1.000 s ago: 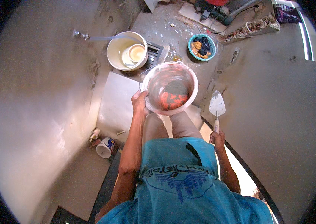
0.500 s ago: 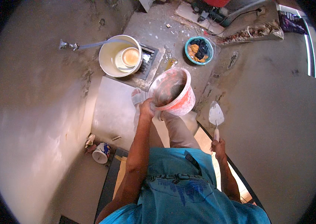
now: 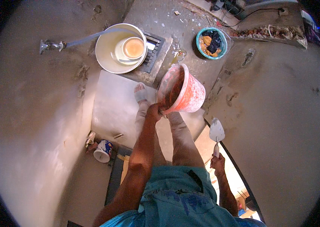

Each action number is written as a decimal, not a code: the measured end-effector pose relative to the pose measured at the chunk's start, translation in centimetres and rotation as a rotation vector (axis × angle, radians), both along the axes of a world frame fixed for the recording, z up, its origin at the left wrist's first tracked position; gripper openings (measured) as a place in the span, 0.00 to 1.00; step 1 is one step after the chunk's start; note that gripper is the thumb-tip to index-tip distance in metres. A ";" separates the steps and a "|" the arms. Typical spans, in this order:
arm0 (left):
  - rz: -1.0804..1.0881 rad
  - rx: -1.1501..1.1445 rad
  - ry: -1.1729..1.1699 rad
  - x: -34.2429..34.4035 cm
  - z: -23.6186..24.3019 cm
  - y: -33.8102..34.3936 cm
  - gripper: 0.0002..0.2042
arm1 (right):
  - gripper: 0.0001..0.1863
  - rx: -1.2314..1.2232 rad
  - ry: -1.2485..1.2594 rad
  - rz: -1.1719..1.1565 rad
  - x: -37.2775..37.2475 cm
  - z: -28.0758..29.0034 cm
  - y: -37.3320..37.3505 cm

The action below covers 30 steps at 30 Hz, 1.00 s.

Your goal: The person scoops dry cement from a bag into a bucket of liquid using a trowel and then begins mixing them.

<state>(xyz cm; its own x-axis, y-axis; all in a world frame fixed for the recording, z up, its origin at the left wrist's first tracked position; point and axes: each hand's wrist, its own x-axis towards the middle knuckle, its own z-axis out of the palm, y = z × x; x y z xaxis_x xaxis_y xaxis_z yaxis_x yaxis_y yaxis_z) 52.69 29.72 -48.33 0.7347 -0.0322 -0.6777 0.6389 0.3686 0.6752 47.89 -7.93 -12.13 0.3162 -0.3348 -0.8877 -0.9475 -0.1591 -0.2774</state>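
My left hand [image 3: 153, 111] grips the rim of a red bucket [image 3: 192, 90] coated with whitish residue, which is tipped on its side in front of my legs, its dark inside partly visible. In my right hand [image 3: 217, 162], low at the right, is a trowel [image 3: 217, 128] held by its wooden handle, blade pointing up and smeared pale. Beyond the red bucket at the left, a large cream bucket [image 3: 105, 49] has a smaller tan-coloured container [image 3: 133, 48] inside and a clear hose over its rim.
A wall tap [image 3: 52, 45] feeds the hose. A teal basin [image 3: 211, 55] holds dark and yellow material near a drain grate [image 3: 153, 56]. A small pail [image 3: 102, 154] lies lower left. A pump-like machine [image 3: 230, 7] sits at the back. Plastered walls enclose both sides.
The red bucket has tilted from facing up to lying sideways, opening leftward, still in my left hand. My right hand and trowel have moved lower, and my view has shifted.
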 end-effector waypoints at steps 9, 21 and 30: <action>-0.441 0.445 -0.058 9.5 4.0 0.7 0.12 | 0.18 -0.007 0.034 -0.106 -3.3 -0.4 -1.9; -0.622 0.568 -0.076 18.7 -1.6 2.0 0.13 | 0.07 -0.023 0.207 -0.159 -3.0 -1.6 -4.7; -0.446 0.515 -0.084 23.8 -4.4 -1.7 0.14 | 0.15 -0.045 0.207 -0.168 -3.9 -2.3 -5.5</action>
<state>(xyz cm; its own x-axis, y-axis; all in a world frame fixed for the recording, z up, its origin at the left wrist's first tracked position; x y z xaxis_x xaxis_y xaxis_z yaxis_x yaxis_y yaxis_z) 76.45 28.06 -52.73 0.7770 -0.0324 -0.6287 0.5927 -0.2989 0.7479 43.99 -13.44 -14.43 0.0663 -0.4077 -0.9107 -0.9974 -0.0025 -0.0715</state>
